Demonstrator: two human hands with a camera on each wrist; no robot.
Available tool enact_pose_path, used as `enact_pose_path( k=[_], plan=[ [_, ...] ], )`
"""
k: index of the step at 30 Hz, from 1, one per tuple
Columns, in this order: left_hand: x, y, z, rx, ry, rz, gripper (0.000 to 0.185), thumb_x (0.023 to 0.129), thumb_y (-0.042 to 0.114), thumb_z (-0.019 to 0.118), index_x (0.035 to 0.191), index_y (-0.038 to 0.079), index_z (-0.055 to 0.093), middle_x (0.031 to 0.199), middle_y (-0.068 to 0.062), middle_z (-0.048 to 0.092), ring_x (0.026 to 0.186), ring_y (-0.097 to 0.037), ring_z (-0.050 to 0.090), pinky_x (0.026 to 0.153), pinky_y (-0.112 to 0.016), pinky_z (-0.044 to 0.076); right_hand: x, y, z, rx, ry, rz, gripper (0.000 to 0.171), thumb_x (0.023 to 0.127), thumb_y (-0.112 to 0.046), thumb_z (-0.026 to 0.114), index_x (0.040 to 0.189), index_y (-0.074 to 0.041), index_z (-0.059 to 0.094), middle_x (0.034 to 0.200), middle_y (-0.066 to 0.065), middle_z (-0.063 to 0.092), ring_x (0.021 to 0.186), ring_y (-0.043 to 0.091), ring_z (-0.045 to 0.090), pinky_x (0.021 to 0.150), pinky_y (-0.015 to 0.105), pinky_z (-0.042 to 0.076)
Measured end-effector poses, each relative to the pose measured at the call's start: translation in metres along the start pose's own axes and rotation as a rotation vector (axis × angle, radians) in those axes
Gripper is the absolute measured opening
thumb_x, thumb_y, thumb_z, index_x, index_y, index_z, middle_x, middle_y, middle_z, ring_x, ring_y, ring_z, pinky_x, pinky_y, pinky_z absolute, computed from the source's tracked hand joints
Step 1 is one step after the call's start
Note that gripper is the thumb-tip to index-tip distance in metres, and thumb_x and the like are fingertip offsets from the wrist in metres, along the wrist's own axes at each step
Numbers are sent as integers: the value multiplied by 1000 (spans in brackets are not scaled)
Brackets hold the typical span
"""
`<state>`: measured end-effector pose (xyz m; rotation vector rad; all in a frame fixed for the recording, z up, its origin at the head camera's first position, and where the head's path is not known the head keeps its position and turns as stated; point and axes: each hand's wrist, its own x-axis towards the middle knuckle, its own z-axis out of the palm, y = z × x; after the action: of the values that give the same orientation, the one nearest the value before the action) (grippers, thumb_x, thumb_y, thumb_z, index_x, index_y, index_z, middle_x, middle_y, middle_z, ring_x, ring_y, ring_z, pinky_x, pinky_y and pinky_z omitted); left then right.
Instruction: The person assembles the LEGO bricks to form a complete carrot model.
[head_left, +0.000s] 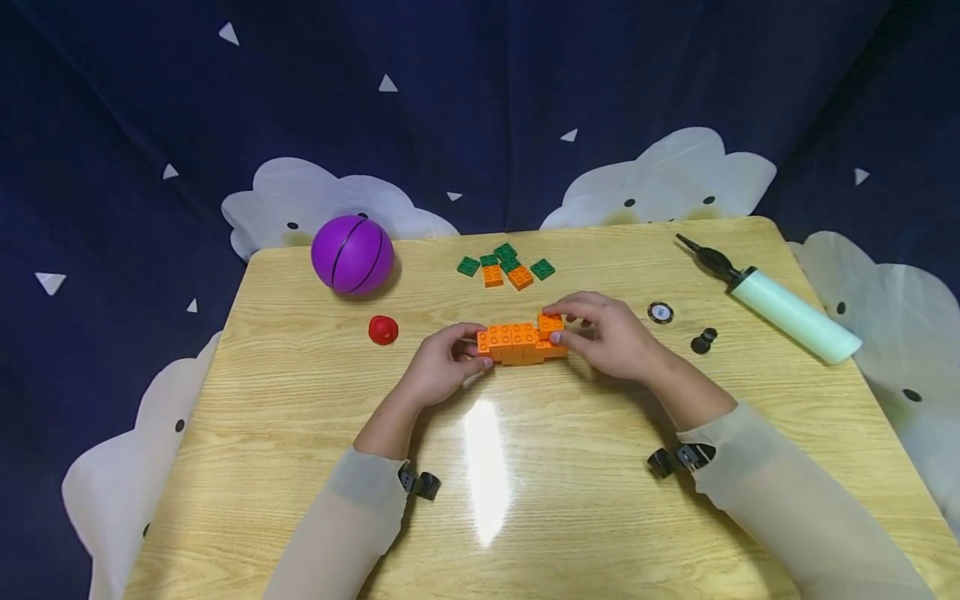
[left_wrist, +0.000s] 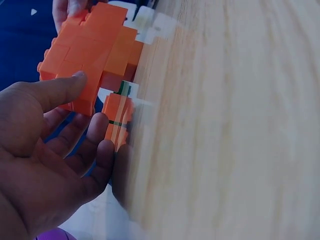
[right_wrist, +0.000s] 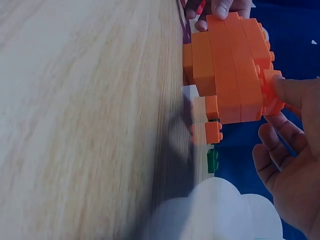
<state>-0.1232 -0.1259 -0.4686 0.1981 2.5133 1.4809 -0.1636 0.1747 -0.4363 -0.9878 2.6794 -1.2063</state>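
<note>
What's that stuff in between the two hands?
The head view shows an orange brick build there; the left hand holds one end, the right hand pinches a small orange brick at the other.

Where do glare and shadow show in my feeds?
Head view: white glare streak on the table, clear of the orange build; left wrist view: shadow beside the left hand; right wrist view: long dark shadow along the table.

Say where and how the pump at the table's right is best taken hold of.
Probably the pump's pale green barrel, at its middle, from above, thumb and fingers across its width: it lies on its side, slanting, its thick, straight tube uncovered. The black nozzle is much thinner. The right hand is nearer, but pinches an orange brick.
</note>
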Motion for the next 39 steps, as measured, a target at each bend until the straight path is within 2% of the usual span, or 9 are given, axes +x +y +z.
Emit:
enact_pose_path(
  k=[5, 13, 24, 33, 39],
  plan=[
    [-1, 1, 0, 7, 2, -7, 47, 90, 17, 83, 134, 17, 66, 120, 0, 69, 99, -18, 67, 86, -35, 57, -3, -4, 1, -34, 0, -20, 37, 97, -23, 76, 133, -18, 71, 134, 4, 66, 124, 28, 60, 94, 47, 57],
    [0, 1, 0, 10, 0, -18, 47, 90, 18, 83, 134, 16, 66, 120, -1, 68, 99, -18, 67, 87, -36, 57, -5, -7, 3, -87, 15, -49, 37, 95, -20, 79, 131, -18, 72, 132, 4, 67, 121, 27, 62, 94, 46, 55],
    [0, 0, 1, 8, 5, -20, 46, 90, 19, 84, 133, 18, 67, 119, 0, 69, 98, -18, 67, 88, -36, 57, -4, -10, 5, -118, 30, -64, 36, 92, -20, 81, 127, -18, 74, 126, 2, 70, 122, 26, 61, 102, 48, 50],
    [0, 0, 1, 8, 26, -16, 47, 88, 19, 86, 132, 17, 70, 119, 0, 71, 97, -17, 68, 87, -37, 57, -4, -12, 6, -140, 32, -56, 36, 91, -20, 82, 127, -18, 75, 122, -1, 71, 116, 23, 59, 98, 47, 48],
    [0, 1, 2, -6, 36, -30, 49, 86, 19, 87, 133, 17, 71, 115, 0, 72, 96, -16, 69, 87, -36, 57, -3, -13, 6, -170, 34, -65, 35, 90, -19, 83, 125, -18, 75, 119, -1, 72, 116, 24, 58, 106, 52, 41]
  ],
)
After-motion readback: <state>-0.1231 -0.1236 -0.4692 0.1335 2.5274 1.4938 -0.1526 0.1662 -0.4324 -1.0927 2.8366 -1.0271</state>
